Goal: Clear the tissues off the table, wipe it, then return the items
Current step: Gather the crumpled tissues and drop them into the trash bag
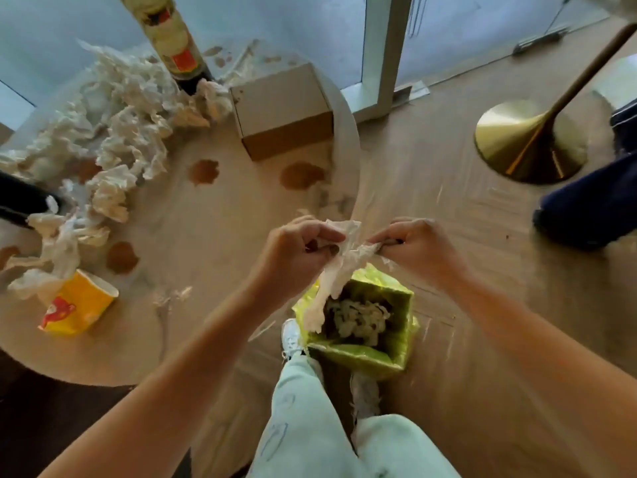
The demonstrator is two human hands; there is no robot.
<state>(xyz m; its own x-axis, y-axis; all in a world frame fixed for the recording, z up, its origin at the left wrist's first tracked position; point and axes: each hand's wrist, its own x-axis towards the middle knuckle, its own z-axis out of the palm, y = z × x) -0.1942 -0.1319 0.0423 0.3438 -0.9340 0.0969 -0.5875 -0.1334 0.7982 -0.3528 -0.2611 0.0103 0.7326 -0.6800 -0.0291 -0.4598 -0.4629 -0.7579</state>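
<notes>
A crumpled white tissue (339, 267) hangs between my left hand (296, 244) and my right hand (418, 248), both pinching it above a bin lined with a green bag (370, 357) that holds more tissues. The bin stands on the floor just off the round table (206, 229). A heap of crumpled tissues (113, 132) covers the table's far left part. Brown stains (301, 174) mark the tabletop.
On the table stand a cardboard box (282, 112), a tall bottle (172, 36), a tipped yellow cup (77, 303) and a dark object (20, 201) at the left edge. A brass lamp base (527, 143) and another person's dark leg (593, 198) occupy the floor at right.
</notes>
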